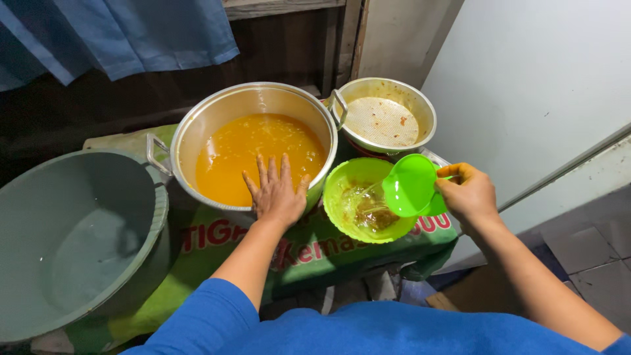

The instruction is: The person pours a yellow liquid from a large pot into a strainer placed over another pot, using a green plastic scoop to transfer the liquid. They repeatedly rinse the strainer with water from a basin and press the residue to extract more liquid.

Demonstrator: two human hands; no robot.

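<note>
1. The left hand (277, 197) was laid flat against the near rim of the large steel pot (190, 131), its fingers (263, 172) spread over the orange liquid (256, 154) and holding nothing.
2. The right hand (468, 194) was closed on the handle of a small green scoop (407, 185), the fingers curled tight around it, with the scoop tipped so that clear liquid ran down into the green bowl (342, 177).
3. The green bowl was seen just beside the pot, directly below the scoop's lip and to the left of the right hand; some dark residue lay in its bottom.
4. The pouring would be judged best done slowly, with the lip kept low over the bowl's middle, so that nothing splashed onto the printed green cloth (315, 253) on the worktop.
5. The pot would be judged better steadied by pressure on the rim alone, the fingertips kept out of the liquid.
6. A smaller steel pot (420, 108) with a strainer stood behind the bowl, and a grey basin (154, 227) of water lay left of the large pot.
</note>
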